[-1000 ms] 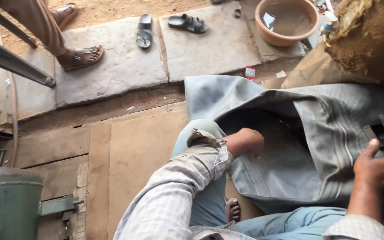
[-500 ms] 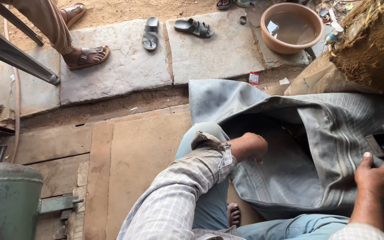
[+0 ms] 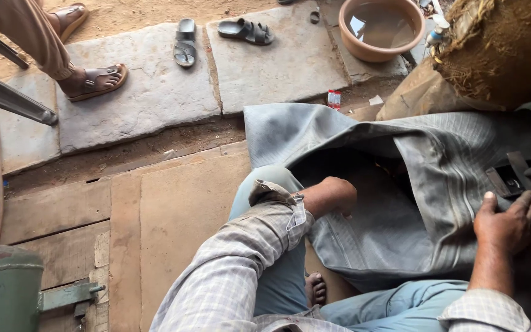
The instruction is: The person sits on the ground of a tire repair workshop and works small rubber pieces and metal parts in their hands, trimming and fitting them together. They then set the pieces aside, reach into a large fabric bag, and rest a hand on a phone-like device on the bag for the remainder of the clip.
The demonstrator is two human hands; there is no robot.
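From my head view, the grey rubber sheet (image 3: 437,203) lies draped across my lap and out over the wooden floor (image 3: 173,209). My left hand (image 3: 333,195) reaches into its dark fold, fingers tucked out of sight, so I cannot tell their grip. My right hand (image 3: 511,224) rests flat on the sheet, fingers spread and released, just beside a small dark metal clamp (image 3: 508,175). Beyond, another person's sandalled foot (image 3: 93,81) stands on stone slabs (image 3: 149,98) near a clay basin (image 3: 379,27).
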